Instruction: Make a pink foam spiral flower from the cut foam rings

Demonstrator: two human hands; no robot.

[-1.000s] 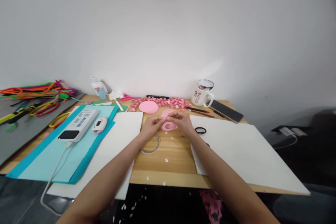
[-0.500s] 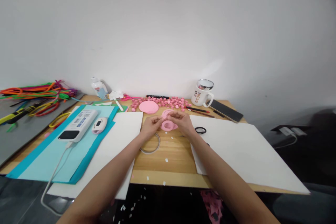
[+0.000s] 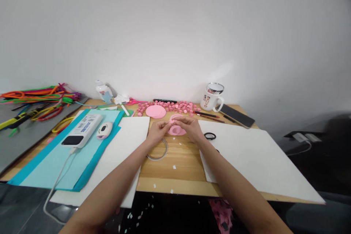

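Over the middle of the table, my left hand (image 3: 159, 131) and my right hand (image 3: 189, 127) meet fingertip to fingertip. Both pinch a pink paper spiral (image 3: 177, 130), whose loose coil hangs in the gap below the fingers. Exactly where the fingertips grip the paper is hard to see. Behind the hands lie pink paper discs (image 3: 155, 111) and a row of small rolled pink paper pieces (image 3: 178, 107). A roll of tape (image 3: 157, 158) rests flat beside my left wrist. Black scissor handles (image 3: 210, 136) show by my right wrist.
White sheets (image 3: 246, 157) cover the table's right side. At the back stand a mug (image 3: 210, 98) and a white bottle (image 3: 104, 92); a phone (image 3: 236, 115) lies near the mug. Left, a white device (image 3: 82, 131) with a cable rests on blue paper (image 3: 68, 172). Pipe cleaners (image 3: 41, 97) lie farther left.
The hanging pink coil has shifted slightly and its central hole looks narrower. My hands stay nearly in the same place.
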